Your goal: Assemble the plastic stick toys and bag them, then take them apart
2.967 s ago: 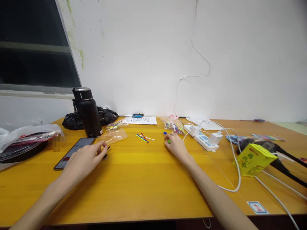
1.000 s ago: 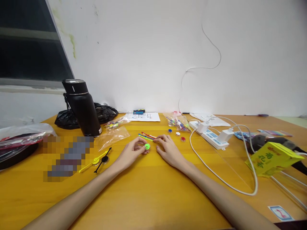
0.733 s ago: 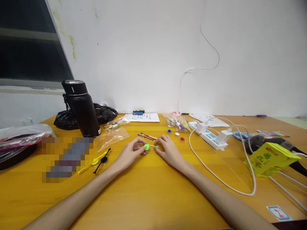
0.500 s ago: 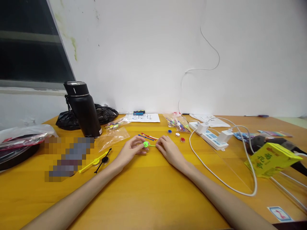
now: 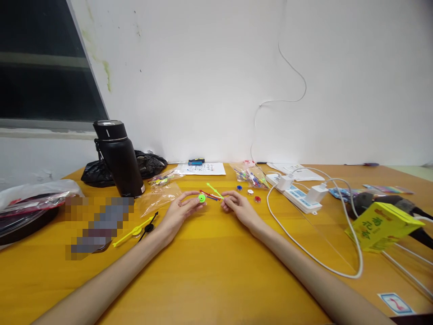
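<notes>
black bottle (image 5: 122, 162) beside black bag (image 5: 150, 164)

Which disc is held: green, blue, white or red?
The green disc, in the left hand; the blue disc, white disc and red disc lie on the table.

Yellow-brown table (image 5: 216, 271). Left: black bottle (image 5: 122, 168), black bag (image 5: 149, 165) behind; yellow spinner (image 5: 136, 229) beside black spinner (image 5: 149, 228). Right of centre: blue disc (image 5: 239, 188), white disc (image 5: 250, 192), red disc (image 5: 257, 198), near power strip (image 5: 297, 196). Front right: label (image 5: 396, 303).
</notes>
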Demonstrator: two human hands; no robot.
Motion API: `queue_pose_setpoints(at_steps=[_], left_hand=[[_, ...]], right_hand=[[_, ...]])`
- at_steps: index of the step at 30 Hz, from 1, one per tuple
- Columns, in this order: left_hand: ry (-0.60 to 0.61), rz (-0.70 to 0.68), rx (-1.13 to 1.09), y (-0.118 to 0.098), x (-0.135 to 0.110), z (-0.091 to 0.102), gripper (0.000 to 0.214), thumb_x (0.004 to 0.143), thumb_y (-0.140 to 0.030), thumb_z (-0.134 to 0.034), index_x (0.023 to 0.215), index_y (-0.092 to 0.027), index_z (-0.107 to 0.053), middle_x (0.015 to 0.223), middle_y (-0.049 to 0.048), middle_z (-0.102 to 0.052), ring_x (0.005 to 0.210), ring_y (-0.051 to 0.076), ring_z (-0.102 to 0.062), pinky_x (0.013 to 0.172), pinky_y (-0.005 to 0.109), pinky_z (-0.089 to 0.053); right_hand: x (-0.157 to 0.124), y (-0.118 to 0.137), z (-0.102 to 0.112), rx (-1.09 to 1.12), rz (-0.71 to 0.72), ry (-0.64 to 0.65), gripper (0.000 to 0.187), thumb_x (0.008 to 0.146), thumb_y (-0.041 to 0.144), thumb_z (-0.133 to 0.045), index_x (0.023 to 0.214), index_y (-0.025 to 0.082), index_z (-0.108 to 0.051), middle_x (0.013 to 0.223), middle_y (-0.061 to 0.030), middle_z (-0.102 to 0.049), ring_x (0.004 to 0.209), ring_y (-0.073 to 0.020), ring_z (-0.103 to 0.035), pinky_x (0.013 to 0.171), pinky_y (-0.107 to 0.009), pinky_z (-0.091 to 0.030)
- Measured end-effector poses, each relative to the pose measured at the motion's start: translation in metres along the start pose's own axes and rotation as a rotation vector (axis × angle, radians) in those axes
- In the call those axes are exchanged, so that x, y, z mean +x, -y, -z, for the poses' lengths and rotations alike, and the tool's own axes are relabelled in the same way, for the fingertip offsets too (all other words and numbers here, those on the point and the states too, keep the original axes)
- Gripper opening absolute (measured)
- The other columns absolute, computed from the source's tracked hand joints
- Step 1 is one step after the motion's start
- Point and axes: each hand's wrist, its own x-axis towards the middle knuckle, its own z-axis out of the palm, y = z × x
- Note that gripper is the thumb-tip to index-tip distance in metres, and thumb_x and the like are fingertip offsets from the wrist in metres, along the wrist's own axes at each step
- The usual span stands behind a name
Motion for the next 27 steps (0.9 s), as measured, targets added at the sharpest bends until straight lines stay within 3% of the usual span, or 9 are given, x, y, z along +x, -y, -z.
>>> queue_pose_setpoints(at_steps=[5, 13, 18, 27], left_hand=[[-0.007, 0.016, 0.019, 0.0, 0.001, -0.001, 0.046, 0.077, -0.033, -0.083, 0.117, -0.017, -0.067, 0.12, 0.0096, -0.074, 0.113, 0.021, -0.068, 0.115, 0.037, -0.042], [0.035, -0.007, 0.012, 0.003, 0.001, -0.001, 0.038, 0.076, -0.031, -0.083, 0.107, -0.018, -0.068, 0.112, 0.0071, -0.076, 0.103, 0.018, -0.071, 0.103, 0.032, -0.051], [0.069, -0.022, 0.041, 0.001, 0.0, -0.001, 0.038, 0.077, -0.031, -0.082, 0.109, -0.017, -0.067, 0.118, 0.0087, -0.073, 0.106, 0.019, -0.069, 0.102, 0.032, -0.052], [0.102, -0.033, 0.12, 0.0, -0.003, -0.003, 0.036, 0.077, -0.034, -0.081, 0.107, -0.019, -0.068, 0.122, 0.0094, -0.071, 0.11, 0.022, -0.068, 0.1, 0.038, -0.053]], right_hand=[[-0.005, 0.008, -0.005, 0.065, -0.06, 0.072, 0.044, 0.081, 0.053, -0.072, 0.103, 0.017, -0.06, 0.099, -0.0114, -0.076, 0.091, -0.0201, -0.072, 0.09, -0.035, -0.053], [-0.024, 0.024, -0.02, -0.432, 0.232, 0.133, 0.018, 0.097, 0.037, -0.055, 0.097, 0.02, -0.061, 0.085, -0.0033, -0.075, 0.078, -0.0168, -0.071, 0.07, -0.027, -0.051], [-0.023, 0.019, -0.017, -0.575, 0.238, 0.086, 0.011, 0.096, 0.032, -0.056, 0.1, 0.022, -0.061, 0.081, -0.0004, -0.074, 0.071, -0.0153, -0.068, 0.066, -0.025, -0.048], [-0.021, 0.017, -0.015, -0.64, 0.24, 0.03, 0.012, 0.095, 0.031, -0.056, 0.097, 0.022, -0.064, 0.076, -0.0005, -0.072, 0.064, -0.015, -0.064, 0.061, -0.025, -0.045]])
